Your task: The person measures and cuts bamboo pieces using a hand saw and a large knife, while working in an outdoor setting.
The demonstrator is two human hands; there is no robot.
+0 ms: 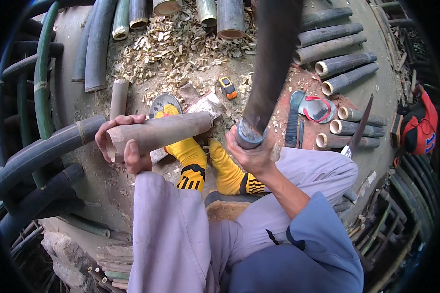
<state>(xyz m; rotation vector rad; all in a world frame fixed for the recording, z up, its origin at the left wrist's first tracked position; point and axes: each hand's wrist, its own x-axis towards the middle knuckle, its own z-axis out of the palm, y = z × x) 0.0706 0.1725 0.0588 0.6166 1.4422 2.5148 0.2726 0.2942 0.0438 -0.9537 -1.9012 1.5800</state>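
Observation:
My left hand (pixel 127 141) is closed around the near end of a short greyish-brown bamboo section (pixel 166 131), fingers over its top and thumb on the near side. The section lies tilted, its far end beside a pale chopped wood block (pixel 206 104). In front of my right knee, my right hand (pixel 256 155) is wrapped around the handle of what looks like a machete (pixel 271 58). Its dark blade rises toward the top of the view, slightly blurred, with a grey metal collar at its base. My feet in yellow socks (pixel 188 158) are just beyond my lap.
Pale wood chips (pixel 176 49) cover the ground ahead, with a yellow-and-black tape measure (pixel 227 88) near them. Cut bamboo sections (pixel 330 36) lie at the back and right. A grey flip-flop (pixel 310 105), a saw (pixel 363 124) and a red bag-like item (pixel 422 124) are rightward. Long bamboo poles (pixel 41 83) crowd the left.

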